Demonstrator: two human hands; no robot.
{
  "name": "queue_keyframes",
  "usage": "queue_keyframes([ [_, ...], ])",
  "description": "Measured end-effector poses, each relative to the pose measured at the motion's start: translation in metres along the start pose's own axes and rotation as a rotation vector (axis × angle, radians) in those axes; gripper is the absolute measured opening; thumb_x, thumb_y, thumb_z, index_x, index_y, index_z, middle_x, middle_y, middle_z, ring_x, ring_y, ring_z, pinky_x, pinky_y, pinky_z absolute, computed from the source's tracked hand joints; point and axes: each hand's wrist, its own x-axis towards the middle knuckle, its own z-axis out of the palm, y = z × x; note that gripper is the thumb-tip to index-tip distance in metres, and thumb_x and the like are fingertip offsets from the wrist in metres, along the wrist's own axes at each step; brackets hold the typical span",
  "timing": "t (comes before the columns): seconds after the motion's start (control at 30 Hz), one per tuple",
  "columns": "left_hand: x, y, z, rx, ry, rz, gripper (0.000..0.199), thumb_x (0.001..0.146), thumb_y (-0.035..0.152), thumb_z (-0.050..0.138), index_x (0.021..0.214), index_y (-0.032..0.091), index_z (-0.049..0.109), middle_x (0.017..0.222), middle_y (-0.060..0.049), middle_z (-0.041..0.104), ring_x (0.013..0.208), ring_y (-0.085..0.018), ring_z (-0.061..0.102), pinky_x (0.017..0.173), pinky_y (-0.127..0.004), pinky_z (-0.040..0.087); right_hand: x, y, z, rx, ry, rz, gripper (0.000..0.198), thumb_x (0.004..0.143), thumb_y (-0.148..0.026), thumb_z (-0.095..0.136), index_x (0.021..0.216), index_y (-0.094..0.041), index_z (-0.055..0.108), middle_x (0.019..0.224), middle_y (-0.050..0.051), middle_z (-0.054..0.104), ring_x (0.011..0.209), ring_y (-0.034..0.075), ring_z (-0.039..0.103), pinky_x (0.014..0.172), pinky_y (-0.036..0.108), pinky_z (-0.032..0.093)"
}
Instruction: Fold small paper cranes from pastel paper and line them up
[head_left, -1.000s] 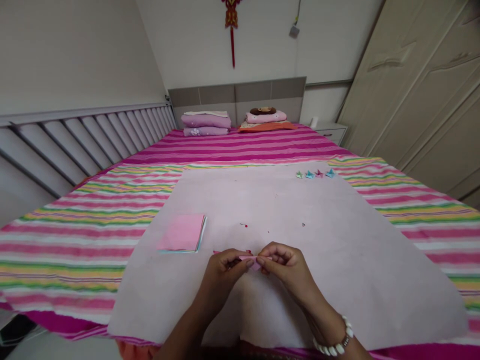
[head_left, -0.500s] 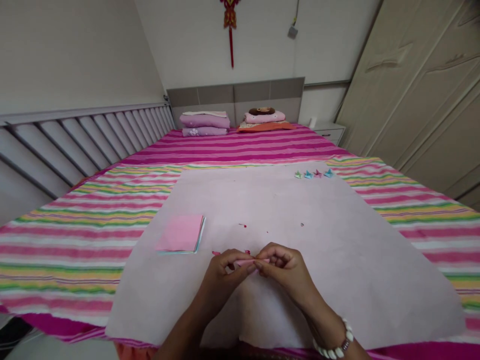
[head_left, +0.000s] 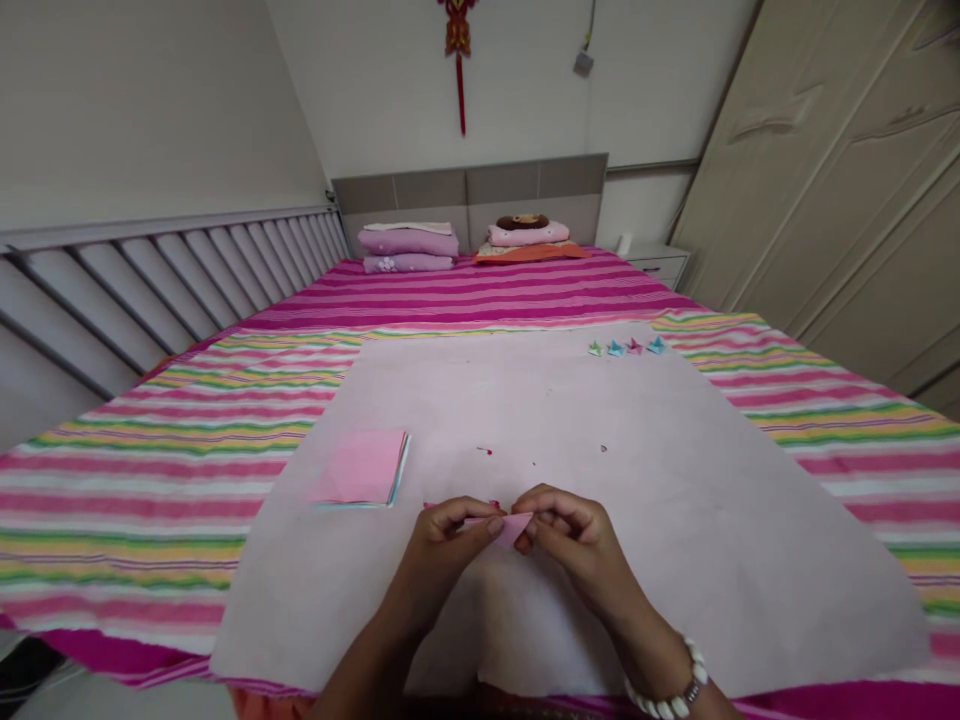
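Note:
Between my two hands is a small piece of folded pink paper (head_left: 512,529), held just above the pale sheet, its top edge straight and its lower part tapering. My left hand (head_left: 457,535) pinches it from the left with the thumb in front. From the other side, my right hand (head_left: 564,522) has thumb and fingers closed at the paper's right corner; a bracelet (head_left: 679,690) circles that wrist. Small red bits (head_left: 494,503) lie just beyond my fingers, partly hidden. To the left rests a stack of square paper (head_left: 364,467), pink on top.
A large pale sheet (head_left: 675,520) covers part of the striped bed (head_left: 150,480). Several small folded paper pieces (head_left: 634,346) stand in a row at its far right. Tiny scraps (head_left: 604,449) lie mid-sheet. Folded bedding (head_left: 411,243) is by the headboard; a rail (head_left: 172,260) runs along the left.
My right thumb has shifted away from the left thumb toward the paper's right corner. More of the pink paper's front face now shows between my hands.

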Motion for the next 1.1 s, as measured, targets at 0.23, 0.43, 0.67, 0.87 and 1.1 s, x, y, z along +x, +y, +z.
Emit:
queue_keyframes([
  [0.23,-0.002,0.009,0.008,-0.025,0.000,-0.046,0.010,0.071,0.028,0.070,0.068,0.019,0.069,0.061,0.000,0.067,0.059,-0.013,0.058,0.064,-0.027,0.047,-0.001,-0.004,0.004,-0.055,-0.004,-0.052,0.005,0.075,-0.023,0.070,0.078,-0.021,0.073,0.076,0.003,0.064,0.058,0.013,0.060,0.054,0.026,0.050],
  [0.43,-0.001,0.006,0.005,0.092,0.003,0.060,0.014,0.073,0.029,0.070,0.065,0.018,0.069,0.065,-0.001,0.067,0.067,-0.015,0.059,0.064,-0.026,0.045,-0.002,0.000,0.005,-0.043,-0.001,-0.054,0.006,0.077,-0.025,0.069,0.079,-0.021,0.073,0.077,0.003,0.063,0.061,0.014,0.060,0.056,0.027,0.049],
  [0.67,-0.003,0.004,0.008,0.351,0.150,0.309,0.013,0.074,0.027,0.069,0.064,0.019,0.070,0.063,-0.001,0.066,0.052,-0.010,0.050,0.048,-0.022,0.036,-0.003,0.005,0.007,0.037,-0.006,0.025,0.014,0.082,-0.030,0.063,0.086,-0.020,0.071,0.073,0.003,0.064,0.066,0.016,0.057,0.066,0.031,0.049],
  [0.87,-0.003,-0.002,0.007,0.434,0.164,0.448,0.007,0.074,0.017,0.067,0.068,0.020,0.070,0.065,-0.002,0.069,0.055,-0.012,0.054,0.049,-0.022,0.038,-0.004,0.007,0.009,0.054,0.065,0.078,0.014,0.070,-0.029,0.075,0.078,-0.019,0.069,0.065,0.001,0.064,0.059,0.014,0.057,0.057,0.027,0.049],
  [1.1,-0.005,-0.001,0.006,0.456,0.158,0.463,0.011,0.075,0.015,0.065,0.067,0.021,0.070,0.064,-0.001,0.068,0.056,-0.012,0.056,0.052,-0.022,0.041,-0.003,0.005,0.010,-0.006,0.068,0.033,0.010,0.073,-0.029,0.072,0.075,-0.019,0.070,0.071,0.001,0.063,0.059,0.013,0.058,0.058,0.026,0.049],
])
